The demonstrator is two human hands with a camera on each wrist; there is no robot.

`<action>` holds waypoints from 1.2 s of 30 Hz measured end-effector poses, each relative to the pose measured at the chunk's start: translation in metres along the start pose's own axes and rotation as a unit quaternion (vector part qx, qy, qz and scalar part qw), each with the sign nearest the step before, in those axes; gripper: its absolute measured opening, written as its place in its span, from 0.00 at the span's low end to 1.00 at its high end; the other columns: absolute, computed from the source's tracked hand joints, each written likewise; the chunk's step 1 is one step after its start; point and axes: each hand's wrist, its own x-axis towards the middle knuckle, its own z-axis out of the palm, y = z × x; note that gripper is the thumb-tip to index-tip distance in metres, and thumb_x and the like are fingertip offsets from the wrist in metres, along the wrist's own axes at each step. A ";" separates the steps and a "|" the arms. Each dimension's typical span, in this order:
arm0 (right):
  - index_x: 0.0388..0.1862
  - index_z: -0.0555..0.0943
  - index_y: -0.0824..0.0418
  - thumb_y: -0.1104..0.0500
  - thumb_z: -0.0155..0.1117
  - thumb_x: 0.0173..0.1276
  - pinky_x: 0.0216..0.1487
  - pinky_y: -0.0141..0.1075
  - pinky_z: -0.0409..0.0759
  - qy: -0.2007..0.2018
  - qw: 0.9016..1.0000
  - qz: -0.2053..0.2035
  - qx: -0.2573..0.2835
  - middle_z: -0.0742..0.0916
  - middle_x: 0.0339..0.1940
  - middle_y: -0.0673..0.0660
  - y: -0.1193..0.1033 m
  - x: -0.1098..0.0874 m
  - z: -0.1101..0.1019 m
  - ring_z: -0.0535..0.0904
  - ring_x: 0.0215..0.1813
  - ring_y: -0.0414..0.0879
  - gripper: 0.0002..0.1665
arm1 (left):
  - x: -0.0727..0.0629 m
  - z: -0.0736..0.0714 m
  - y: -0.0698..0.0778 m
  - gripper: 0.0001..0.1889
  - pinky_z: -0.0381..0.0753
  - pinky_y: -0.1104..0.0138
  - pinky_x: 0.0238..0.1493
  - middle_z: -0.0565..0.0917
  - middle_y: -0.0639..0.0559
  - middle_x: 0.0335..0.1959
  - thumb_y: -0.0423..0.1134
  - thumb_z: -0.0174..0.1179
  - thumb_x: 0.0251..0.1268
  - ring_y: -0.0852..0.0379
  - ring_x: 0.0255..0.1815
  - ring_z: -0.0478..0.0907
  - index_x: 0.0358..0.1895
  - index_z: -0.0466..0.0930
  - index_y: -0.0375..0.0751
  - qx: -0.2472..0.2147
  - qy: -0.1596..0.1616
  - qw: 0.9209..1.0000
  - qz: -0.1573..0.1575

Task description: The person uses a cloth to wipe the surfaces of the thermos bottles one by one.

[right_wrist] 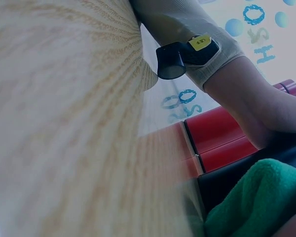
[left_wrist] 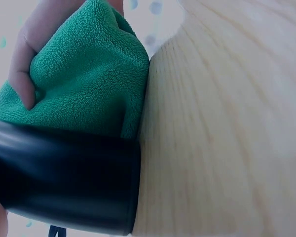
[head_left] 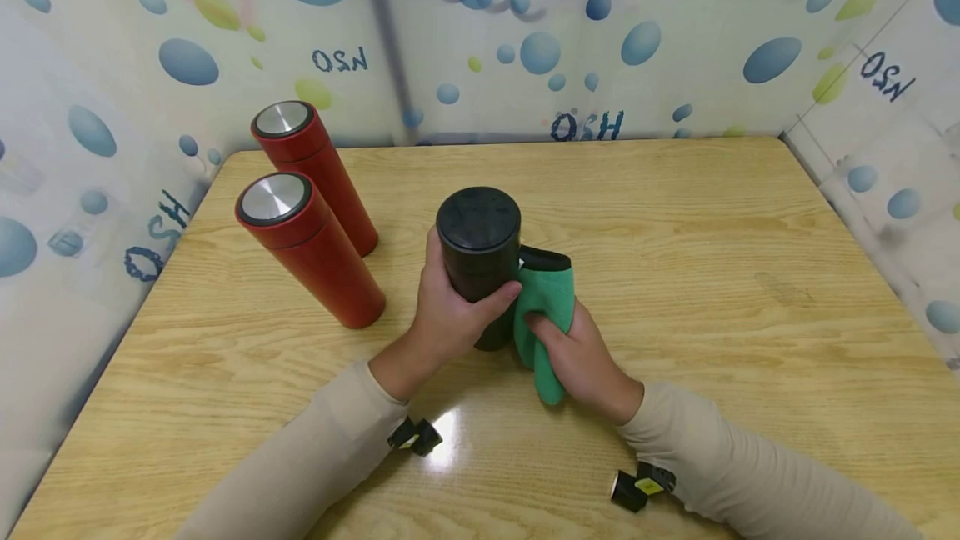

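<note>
A black thermos flask [head_left: 478,219] stands upright on the wooden table, its round lid on top. My left hand [head_left: 448,300] grips it round the middle, the thumb across the near side. On the other side my right hand [head_left: 583,357] holds a folded green cloth [head_left: 547,298] with a black edge against the flask. The left wrist view shows fingers curled over the fuzzy cloth [left_wrist: 89,79], which lies along the flask's dark wall [left_wrist: 69,173]. In the right wrist view a bunched part of the cloth [right_wrist: 259,197] overlaps the flask near its base.
Two red flasks with silver-topped lids stand to the left, one nearer [head_left: 318,252] and one farther back [head_left: 318,165]. The wooden table [head_left: 712,232] ends at a patterned wall covering [head_left: 480,48] behind. Small black cameras [head_left: 416,437] are strapped to both sleeves.
</note>
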 end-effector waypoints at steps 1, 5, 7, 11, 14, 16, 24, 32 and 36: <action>0.66 0.70 0.61 0.63 0.49 0.77 0.53 0.34 0.78 -0.001 1.000 -0.001 0.000 0.81 0.53 0.59 0.000 0.000 0.000 0.77 0.51 0.45 0.20 | 0.000 0.000 0.000 0.52 0.74 0.64 0.66 0.75 0.37 0.60 0.66 0.68 0.53 0.53 0.60 0.74 0.69 0.55 0.31 -0.001 0.000 1.000 -0.001; 0.65 0.71 0.60 0.63 0.49 0.77 0.53 0.34 0.78 -0.003 1.000 0.000 0.002 0.81 0.52 0.59 0.000 0.000 0.000 0.77 0.50 0.45 0.20 | 0.000 0.000 0.000 0.53 0.74 0.63 0.66 0.74 0.37 0.61 0.66 0.68 0.53 0.53 0.60 0.74 0.69 0.55 0.31 -0.003 -0.001 1.000 -0.001; 0.65 0.71 0.61 0.63 0.49 0.77 0.53 0.34 0.79 -0.003 1.000 0.001 0.002 0.81 0.51 0.60 0.001 0.000 0.000 0.77 0.49 0.46 0.20 | 0.000 0.000 -0.001 0.53 0.73 0.63 0.66 0.74 0.37 0.61 0.66 0.68 0.53 0.53 0.60 0.74 0.69 0.55 0.31 -0.003 -0.001 1.000 0.000; 0.65 0.71 0.61 0.63 0.50 0.76 0.53 0.34 0.79 -0.003 1.000 0.002 0.002 0.81 0.51 0.60 0.001 0.000 -0.001 0.77 0.49 0.46 0.20 | 0.000 0.000 -0.001 0.53 0.73 0.63 0.66 0.74 0.37 0.61 0.66 0.68 0.53 0.53 0.60 0.74 0.69 0.54 0.31 0.000 -0.001 1.000 0.002; 0.65 0.71 0.61 0.63 0.50 0.76 0.53 0.34 0.79 -0.002 1.000 0.003 0.001 0.81 0.51 0.59 0.001 0.000 -0.001 0.77 0.49 0.45 0.20 | 0.000 0.000 -0.001 0.53 0.73 0.63 0.66 0.74 0.37 0.61 0.66 0.68 0.53 0.53 0.60 0.74 0.69 0.54 0.32 -0.001 0.000 1.000 0.003; 0.64 0.71 0.61 0.63 0.50 0.76 0.52 0.34 0.78 0.000 1.000 0.005 0.000 0.81 0.50 0.59 0.000 0.000 -0.001 0.77 0.48 0.45 0.20 | 0.000 0.000 0.000 0.53 0.73 0.63 0.67 0.74 0.37 0.61 0.66 0.68 0.53 0.53 0.61 0.74 0.69 0.54 0.31 -0.002 0.000 1.000 0.003; 0.65 0.71 0.61 0.63 0.50 0.76 0.53 0.35 0.78 -0.003 1.000 0.002 0.001 0.81 0.51 0.59 0.000 0.000 -0.001 0.77 0.49 0.46 0.20 | 0.000 0.000 -0.001 0.53 0.72 0.63 0.67 0.75 0.37 0.61 0.66 0.68 0.52 0.53 0.61 0.74 0.69 0.54 0.31 0.003 0.004 1.000 -0.002; 0.64 0.71 0.62 0.63 0.50 0.76 0.50 0.34 0.79 -0.003 1.000 0.003 0.001 0.81 0.48 0.59 0.000 0.000 -0.001 0.77 0.47 0.45 0.19 | 0.000 0.000 -0.001 0.53 0.72 0.63 0.67 0.74 0.37 0.61 0.66 0.69 0.52 0.53 0.61 0.74 0.69 0.54 0.31 0.003 0.003 1.000 0.000; 0.64 0.71 0.62 0.63 0.50 0.76 0.50 0.34 0.79 -0.002 1.000 0.003 0.001 0.80 0.47 0.59 0.000 0.001 0.000 0.77 0.46 0.46 0.19 | 0.001 0.000 -0.001 0.53 0.72 0.63 0.68 0.74 0.38 0.61 0.65 0.69 0.53 0.53 0.61 0.73 0.69 0.54 0.32 -0.001 0.001 1.000 0.003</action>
